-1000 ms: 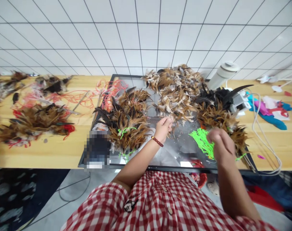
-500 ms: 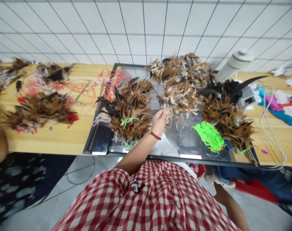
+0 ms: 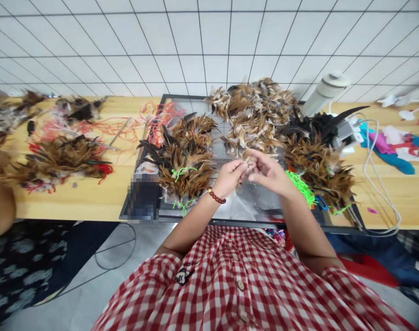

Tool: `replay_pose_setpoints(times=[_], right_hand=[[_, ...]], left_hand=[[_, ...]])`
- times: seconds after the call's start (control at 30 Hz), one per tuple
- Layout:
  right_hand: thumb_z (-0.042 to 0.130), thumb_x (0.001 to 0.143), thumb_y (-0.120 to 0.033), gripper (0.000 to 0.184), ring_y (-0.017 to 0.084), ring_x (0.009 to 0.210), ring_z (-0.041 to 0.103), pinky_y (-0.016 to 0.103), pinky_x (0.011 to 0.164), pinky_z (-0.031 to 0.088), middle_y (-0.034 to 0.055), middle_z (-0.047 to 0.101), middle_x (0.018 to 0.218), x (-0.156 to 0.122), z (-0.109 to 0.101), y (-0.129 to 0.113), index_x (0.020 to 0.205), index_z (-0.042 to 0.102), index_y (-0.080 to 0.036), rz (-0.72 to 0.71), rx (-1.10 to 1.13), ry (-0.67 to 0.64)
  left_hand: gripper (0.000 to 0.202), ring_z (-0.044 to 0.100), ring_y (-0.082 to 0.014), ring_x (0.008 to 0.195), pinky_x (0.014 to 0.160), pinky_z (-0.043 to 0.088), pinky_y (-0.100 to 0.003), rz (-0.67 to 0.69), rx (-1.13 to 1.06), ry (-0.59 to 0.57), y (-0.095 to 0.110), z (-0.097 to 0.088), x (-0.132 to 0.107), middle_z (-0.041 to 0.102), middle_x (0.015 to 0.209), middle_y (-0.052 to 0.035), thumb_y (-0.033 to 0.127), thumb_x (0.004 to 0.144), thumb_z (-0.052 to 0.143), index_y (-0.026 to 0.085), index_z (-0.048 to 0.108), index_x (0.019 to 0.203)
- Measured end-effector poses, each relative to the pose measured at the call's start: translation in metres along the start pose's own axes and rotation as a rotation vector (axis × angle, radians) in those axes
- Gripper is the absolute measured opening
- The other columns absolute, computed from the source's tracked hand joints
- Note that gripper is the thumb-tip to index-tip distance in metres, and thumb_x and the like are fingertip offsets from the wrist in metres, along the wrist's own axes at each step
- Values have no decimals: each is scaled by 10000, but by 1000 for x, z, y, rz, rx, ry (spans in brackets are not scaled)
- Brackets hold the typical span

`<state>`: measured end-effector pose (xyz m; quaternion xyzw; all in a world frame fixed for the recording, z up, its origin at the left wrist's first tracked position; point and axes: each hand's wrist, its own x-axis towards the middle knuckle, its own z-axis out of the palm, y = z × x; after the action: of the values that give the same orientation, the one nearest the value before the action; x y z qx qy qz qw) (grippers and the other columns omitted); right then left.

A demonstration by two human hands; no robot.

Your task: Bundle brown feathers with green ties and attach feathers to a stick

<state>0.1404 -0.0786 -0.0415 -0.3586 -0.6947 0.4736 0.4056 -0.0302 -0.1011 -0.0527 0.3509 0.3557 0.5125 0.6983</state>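
Note:
My left hand [image 3: 232, 178], with a beaded bracelet at its wrist, is closed in a pinch on a small pale-brown feather [image 3: 249, 163]. Close beside it, my right hand [image 3: 270, 174] has its fingers apart around the feather; whether they touch it I cannot tell. Behind both hands lies a heap of loose brown and white feathers [image 3: 254, 112]. Left of them is a pile of brown feather bunches [image 3: 192, 151] with green ties. Bright green cords [image 3: 301, 187] show partly behind my right forearm, beside more feather bunches [image 3: 319, 161].
A black-edged tray [image 3: 195, 219] lies on the wooden table [image 3: 102, 202]. At the back right stand a pale bottle [image 3: 324, 94] and a white charger [image 3: 347, 133] with a cable. Blue scissor handles [image 3: 321, 202] lie by the cords. Another person's arm [image 3: 0, 195] is at the left edge.
My right hand has come up from below the table edge to meet my left hand over the tray. My left hand stays pinched in nearly the same place. The view has shifted slightly.

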Motion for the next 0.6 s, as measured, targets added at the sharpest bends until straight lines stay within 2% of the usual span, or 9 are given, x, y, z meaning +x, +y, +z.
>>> replay_pose_setpoints(times=[0.07,0.13,0.27,0.37,0.5,0.6], right_hand=[[914,702,-590,754,130,757,547,272,700,516,2,611,924,8,5,8,1367,708,-300,5,99,-92],[893,735,-593,641,130,779,588,269,710,531,12,636,931,10,6,10,1285,763,-291,11,165,-113],[877,803,-493,370,139,778,682,287,715,590,20,691,889,12,9,10,1103,835,-281,32,237,-18],[900,788,-427,256,153,679,725,324,651,636,9,720,848,13,13,14,1000,849,-294,46,353,30],[924,760,-378,241,182,626,760,333,615,653,-1,735,778,12,13,21,974,855,-292,71,472,-19],[953,710,-376,229,175,596,750,303,578,637,0,729,736,12,9,21,861,839,-247,106,464,-27]], left_hand=[[541,401,-46,517,507,313,-203,28,30,-17,6,-4,-3,502,563,42,624,678,893,132,681,749],[573,398,-46,517,509,303,-208,30,29,-31,9,-6,-4,509,575,40,649,660,893,125,695,782],[601,364,-41,502,511,274,-207,28,16,-48,8,-5,2,476,559,61,673,675,872,125,691,841],[595,364,-45,504,515,285,-214,40,64,-70,3,-5,6,461,551,65,702,706,833,142,641,772],[593,373,-60,518,531,300,-232,8,165,-96,-1,-10,5,470,560,53,727,755,771,168,583,690],[589,394,-76,554,582,318,-247,45,287,-121,-1,-12,0,483,571,37,713,837,693,177,557,637]])
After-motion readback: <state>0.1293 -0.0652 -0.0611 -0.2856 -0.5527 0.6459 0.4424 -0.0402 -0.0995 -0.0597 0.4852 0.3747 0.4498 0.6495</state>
